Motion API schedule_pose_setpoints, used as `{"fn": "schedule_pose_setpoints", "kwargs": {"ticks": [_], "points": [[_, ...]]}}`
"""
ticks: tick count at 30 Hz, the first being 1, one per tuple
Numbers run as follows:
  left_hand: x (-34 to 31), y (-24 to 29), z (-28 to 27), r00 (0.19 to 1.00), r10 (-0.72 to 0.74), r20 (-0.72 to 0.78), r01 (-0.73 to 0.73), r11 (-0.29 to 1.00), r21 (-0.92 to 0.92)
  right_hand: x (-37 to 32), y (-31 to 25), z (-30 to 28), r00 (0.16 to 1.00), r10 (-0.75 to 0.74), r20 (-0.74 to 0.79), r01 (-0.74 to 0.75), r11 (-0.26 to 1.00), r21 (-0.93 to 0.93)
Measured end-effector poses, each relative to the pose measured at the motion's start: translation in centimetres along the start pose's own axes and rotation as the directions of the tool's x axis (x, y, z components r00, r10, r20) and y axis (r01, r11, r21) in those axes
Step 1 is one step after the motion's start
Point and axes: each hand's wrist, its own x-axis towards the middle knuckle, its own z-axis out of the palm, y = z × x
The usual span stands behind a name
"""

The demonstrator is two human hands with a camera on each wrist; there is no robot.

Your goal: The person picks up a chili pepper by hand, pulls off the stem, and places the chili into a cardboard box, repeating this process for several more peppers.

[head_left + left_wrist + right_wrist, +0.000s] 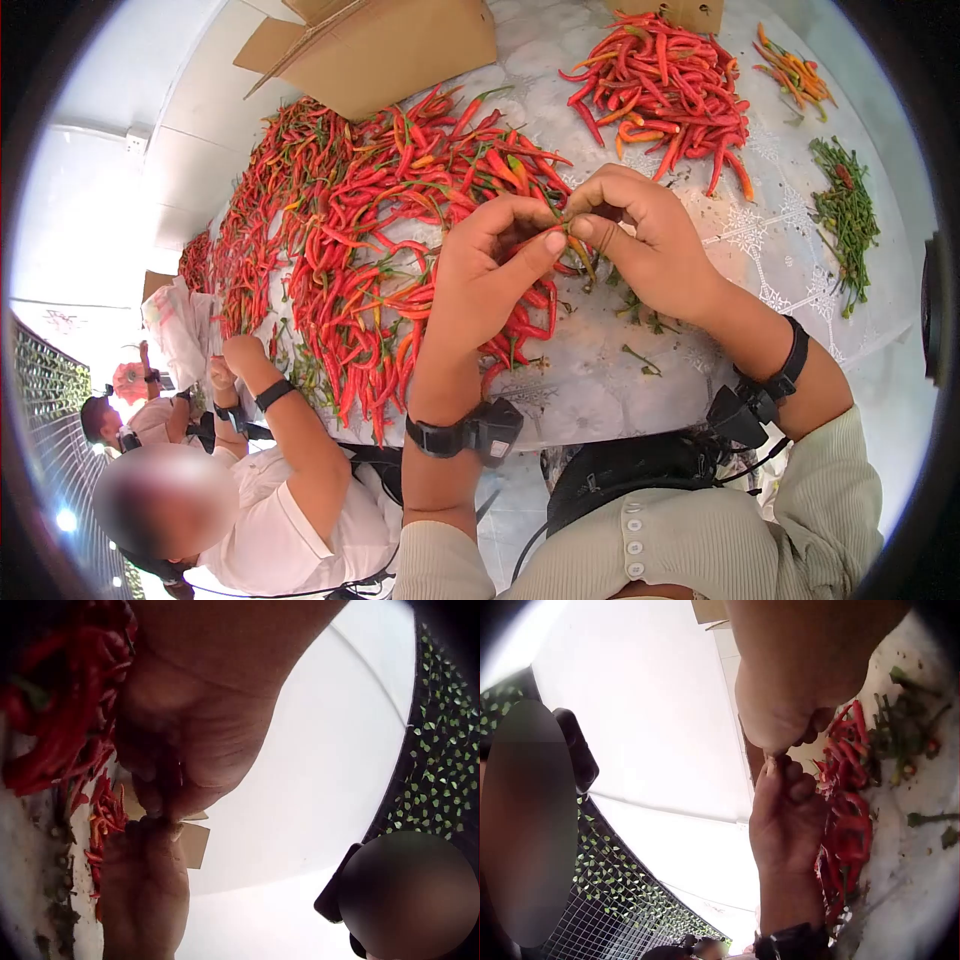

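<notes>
Over the table's near half, my two hands meet fingertip to fingertip. The left hand (485, 270) grips a chili pepper (180, 772), mostly hidden in its curled fingers; a red sliver shows in the left wrist view. Thumb and forefinger of the right hand (650, 245) pinch at the pepper's green stem (565, 218). Beneath and left of the hands spreads a big heap of red chilies with stems (350, 250). Loose green stems (640, 310) lie just under the right hand.
A pile of red chilies (665, 90) lies at the back right, with orange chilies (795, 75) and a heap of green stems (848, 215) farther right. A cardboard box (400, 60) stands behind the big heap. Another person (300, 490) works at the left.
</notes>
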Motion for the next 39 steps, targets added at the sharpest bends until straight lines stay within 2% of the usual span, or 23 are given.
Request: {"fn": "schedule_pose_setpoints", "kwargs": {"ticks": [3, 6, 8, 9, 12, 13, 16, 18, 21, 23, 24, 27, 30, 33, 39], "points": [[-0.1, 0.0, -0.2, 0.999, -0.036, 0.007, 0.037, 0.997, -0.067, -0.1, -0.1, 0.0, 0.98, 0.185, 0.072, -0.197, 0.951, 0.238], [-0.1, -0.1, -0.3, 0.998, -0.063, 0.002, 0.063, 0.993, -0.098, 0.2, 0.3, -0.4, 0.964, 0.205, 0.168, -0.247, 0.924, 0.293], [-0.2, -0.1, -0.2, 0.998, -0.065, 0.008, 0.065, 0.987, -0.145, 0.2, 0.3, -0.4, 0.941, 0.246, 0.234, -0.325, 0.852, 0.411], [-0.3, 0.0, -0.3, 0.998, -0.057, 0.018, 0.059, 0.982, -0.182, 0.2, 0.3, -0.4, 0.927, 0.262, 0.269, -0.363, 0.808, 0.464], [-0.4, -0.1, -0.8, 0.998, 0.01, 0.057, 0.008, 0.955, -0.296, 0.2, 0.2, -0.7, 0.843, 0.304, 0.443, -0.537, 0.441, 0.719], [-0.3, -0.1, -1.0, 0.997, 0.039, 0.07, -0.013, 0.942, -0.334, 0.3, 0.1, -0.8, 0.861, 0.332, 0.386, -0.507, 0.495, 0.705], [-0.3, 0.5, -0.9, 0.992, 0.062, -0.113, -0.104, 0.9, -0.423, 0.7, -0.5, -1.3, 0.897, 0.372, 0.238, -0.436, 0.664, 0.607], [-0.2, 0.7, -1.5, 0.992, 0.032, -0.126, -0.094, 0.842, -0.531, 0.9, -0.9, -1.7, 0.917, 0.354, 0.186, -0.399, 0.779, 0.485], [0.0, 1.2, -1.8, 0.994, 0.005, -0.11, -0.073, 0.777, -0.626, 1.0, -0.3, -2.1, 0.88, 0.385, 0.278, -0.45, 0.864, 0.226], [0.0, 0.8, -2.5, 0.998, -0.006, -0.07, -0.041, 0.755, -0.655, 0.5, -0.7, -1.4, 0.961, 0.252, 0.111, -0.239, 0.963, -0.123], [0.0, 0.6, -2.6, 0.996, -0.017, -0.082, -0.041, 0.755, -0.654, 0.4, -0.8, -1.0, 0.986, 0.158, 0.052, -0.135, 0.943, -0.305], [0.0, 0.2, -2.8, 0.994, -0.044, -0.099, -0.032, 0.755, -0.655, 0.1, 0.3, -0.9, 0.989, -0.13, 0.075, 0.15, 0.809, -0.568], [0.0, -0.1, -2.9, 0.994, -0.066, -0.09, -0.009, 0.754, -0.656, 0.2, 1.7, -0.7, 0.983, -0.167, 0.082, 0.181, 0.756, -0.629], [0.0, 0.3, -2.5, 0.992, -0.095, -0.086, 0.015, 0.753, -0.658, 0.1, 2.3, -0.9, 0.982, -0.14, 0.126, 0.188, 0.702, -0.687], [0.0, 0.3, -1.8, 0.991, -0.117, -0.064, 0.051, 0.774, -0.631, 0.4, 1.9, -1.2, 0.973, -0.132, 0.189, 0.226, 0.709, -0.669]]}}
